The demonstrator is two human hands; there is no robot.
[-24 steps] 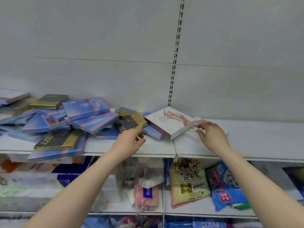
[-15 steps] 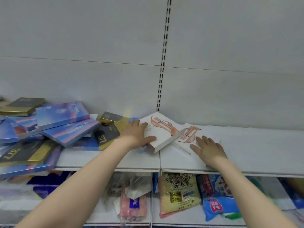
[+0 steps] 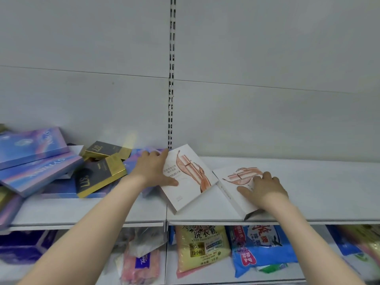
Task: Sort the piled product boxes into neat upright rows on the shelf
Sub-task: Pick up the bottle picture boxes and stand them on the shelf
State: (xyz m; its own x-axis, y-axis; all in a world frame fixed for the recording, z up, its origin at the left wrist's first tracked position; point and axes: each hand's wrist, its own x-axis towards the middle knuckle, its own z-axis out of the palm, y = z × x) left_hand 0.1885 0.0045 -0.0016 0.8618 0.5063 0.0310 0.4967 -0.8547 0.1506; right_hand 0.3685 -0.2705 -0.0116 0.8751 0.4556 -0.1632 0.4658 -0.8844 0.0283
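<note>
Under the left hand (image 3: 154,171), spread flat with thumb out, lies a white box (image 3: 185,182) tilted on a blue one. Just right, the right hand (image 3: 264,187) presses open-fingered on a second white box (image 3: 232,182) at the shelf (image 3: 308,194) edge. Left of both hands sprawls the pile of blue boxes (image 3: 35,161) and black-and-gold boxes (image 3: 98,177).

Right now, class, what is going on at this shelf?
A person is sorting boxes on the shelf. Their left hand lies on one white box, which leans on the pile. Their right hand presses a second white box flat on the shelf. The blue boxes and black-and-gold boxes lie jumbled at the left. Nothing stands upright yet.
</note>
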